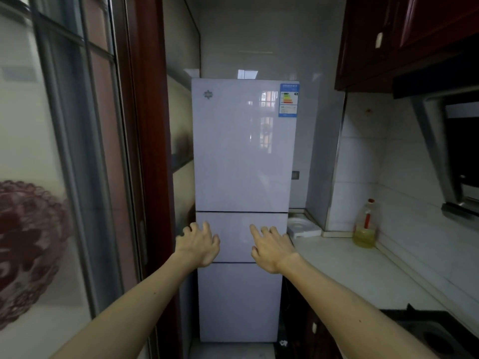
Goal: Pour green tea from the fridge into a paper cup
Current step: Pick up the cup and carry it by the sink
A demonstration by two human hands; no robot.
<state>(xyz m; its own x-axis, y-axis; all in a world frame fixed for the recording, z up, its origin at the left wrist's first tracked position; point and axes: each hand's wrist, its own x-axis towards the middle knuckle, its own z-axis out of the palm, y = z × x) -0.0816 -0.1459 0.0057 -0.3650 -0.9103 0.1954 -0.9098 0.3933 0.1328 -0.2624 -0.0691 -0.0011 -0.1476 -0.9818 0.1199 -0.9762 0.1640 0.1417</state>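
A tall white fridge (243, 151) with three doors stands straight ahead at the end of a narrow kitchen, all doors shut. My left hand (199, 243) reaches forward at the left edge of the middle door, fingers spread and empty. My right hand (272, 246) is stretched out in front of the same door, fingers apart, holding nothing. No green tea and no paper cup are in view.
A pale countertop (350, 265) runs along the right with a bottle of yellow oil (365, 226) at the wall. A white lidded item (302, 226) sits beside the fridge. Dark red cabinets (404, 35) and a range hood (451, 151) hang above. A glass sliding door (64, 164) lines the left.
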